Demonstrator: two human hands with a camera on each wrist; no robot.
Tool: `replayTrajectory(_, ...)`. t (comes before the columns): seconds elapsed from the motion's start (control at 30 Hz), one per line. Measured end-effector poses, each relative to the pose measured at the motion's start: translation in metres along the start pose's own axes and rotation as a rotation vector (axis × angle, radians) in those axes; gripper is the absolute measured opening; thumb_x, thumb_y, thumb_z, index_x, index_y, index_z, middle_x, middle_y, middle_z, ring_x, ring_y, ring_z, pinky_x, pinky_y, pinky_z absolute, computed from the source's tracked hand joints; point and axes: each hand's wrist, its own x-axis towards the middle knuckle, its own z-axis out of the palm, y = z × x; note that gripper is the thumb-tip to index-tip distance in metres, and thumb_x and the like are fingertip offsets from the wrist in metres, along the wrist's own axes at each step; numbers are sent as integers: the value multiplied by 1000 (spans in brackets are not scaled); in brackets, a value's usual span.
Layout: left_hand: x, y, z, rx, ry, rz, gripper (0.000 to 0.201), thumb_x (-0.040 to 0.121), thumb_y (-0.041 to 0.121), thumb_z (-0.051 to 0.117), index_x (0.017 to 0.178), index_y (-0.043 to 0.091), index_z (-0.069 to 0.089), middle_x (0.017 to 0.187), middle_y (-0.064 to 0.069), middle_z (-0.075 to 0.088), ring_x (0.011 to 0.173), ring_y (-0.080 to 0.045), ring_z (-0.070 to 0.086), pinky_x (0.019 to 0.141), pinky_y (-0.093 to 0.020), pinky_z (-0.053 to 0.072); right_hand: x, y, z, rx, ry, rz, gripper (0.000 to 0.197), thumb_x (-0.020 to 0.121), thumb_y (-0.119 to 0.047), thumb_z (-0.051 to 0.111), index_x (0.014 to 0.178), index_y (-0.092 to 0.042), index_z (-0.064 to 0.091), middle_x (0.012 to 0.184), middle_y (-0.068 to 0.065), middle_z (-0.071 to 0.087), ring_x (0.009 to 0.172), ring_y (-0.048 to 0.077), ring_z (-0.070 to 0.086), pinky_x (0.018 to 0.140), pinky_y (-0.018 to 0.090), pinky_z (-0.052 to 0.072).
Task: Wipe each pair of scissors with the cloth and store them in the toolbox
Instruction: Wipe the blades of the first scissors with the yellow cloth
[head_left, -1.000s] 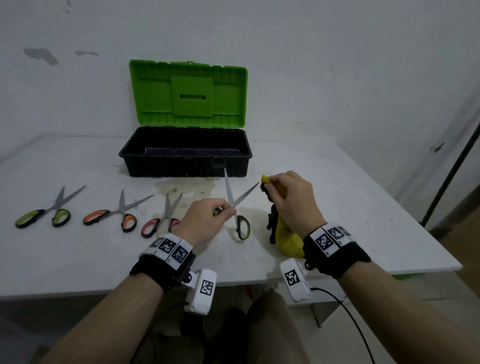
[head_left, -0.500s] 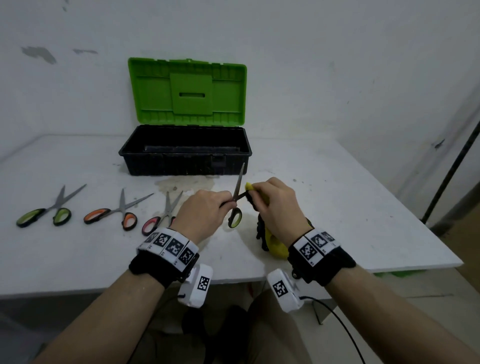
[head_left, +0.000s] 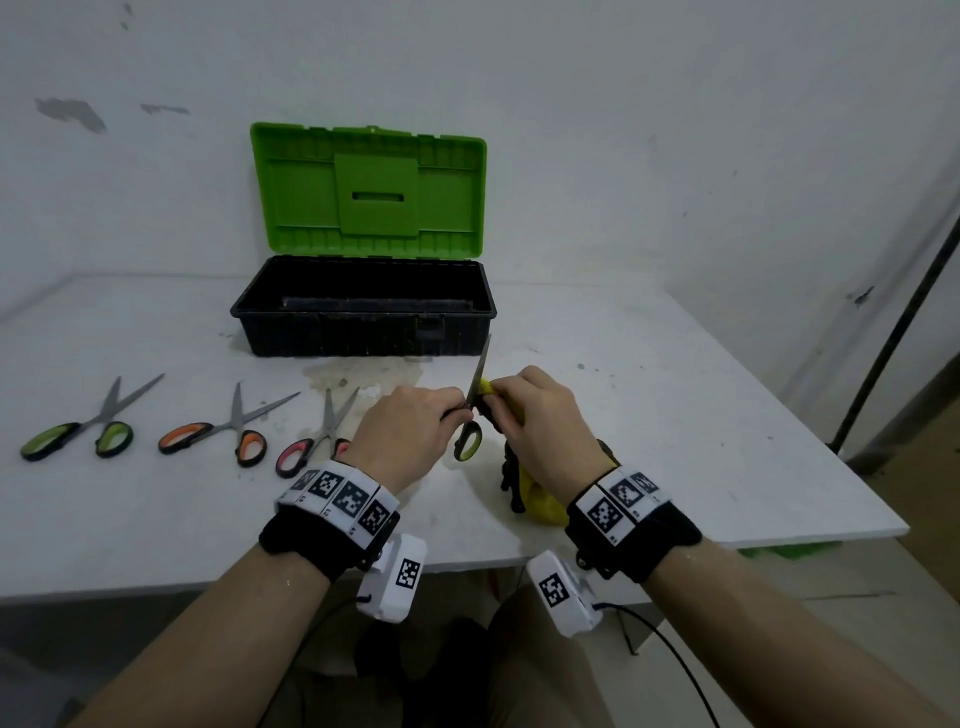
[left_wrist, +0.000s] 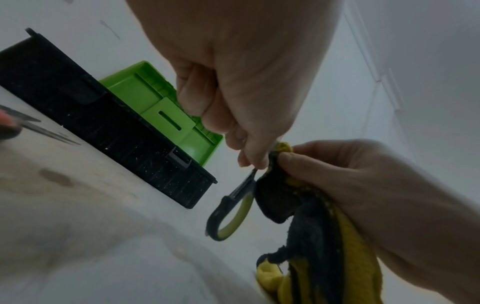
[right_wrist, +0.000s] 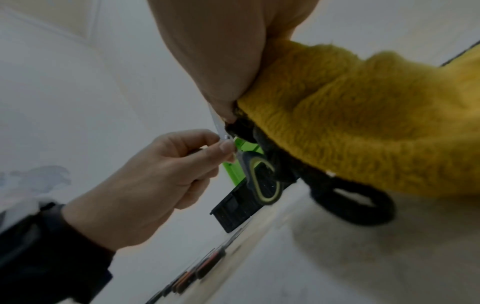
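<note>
Near table edge, L hand pinches scissors; R hand pinches cloth on blade. Wipe away from edge.

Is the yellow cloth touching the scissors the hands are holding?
Touching. The left wrist view shows the cloth, gripped by the right hand, pressed against the scissors at the left hand.

Black toolbox with bright green lid, yellow-and-black cloth, lime, orange and pink scissor handles, white bench
</note>
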Motion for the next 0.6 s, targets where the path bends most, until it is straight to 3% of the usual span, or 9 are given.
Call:
replayTrajectory(0.23,-5,-9,0,-9,-3,-32,26,99,36,55,81,20,64,57,14,49,59,-12,47,68,-40,51,13,29,-14,-45,55,211,18,97,-29,56,96,-18,70,84,-3,55,80,16,54,77,27,43)
replayTrajectory(0.33,-4,-8,-2,-37,-10,-50,25,99,35,55,83,19,65,58,14,49,58,-8,46,63,-34,46,10,22,-18,0,116,134,13,95,-25,60,95,-18,70,82,-7,54,76,11,52,74,16,39)
replayTrajectory(0.4,-2,-7,-1,-53,-18,-54,25,98,37,55,85,20,66,61,9,55,60,-13,51,61,-34,45,5,8,-14,7,85,30,12,94,-23,63,96,-15,71,83,-4,55,72,9,51,70,11,39)
replayTrajectory(0.5,-1,-5,2,-103,-13,-37,24,97,38,56,85,20,67,65,3,62,62,-19,56,60,-38,49,-2,-1,-3,4,-18,-37,12,94,-21,62,100,-13,70,87,-1,56,73,14,55,70,24,48)
replayTrajectory(0.6,-2,-2,2,-104,-2,-4,25,97,37,57,84,18,66,62,4,60,60,-19,55,59,-38,49,-2,2,1,-2,-20,-26,13,95,-22,62,99,-14,71,86,0,55,72,17,56,68,32,51)
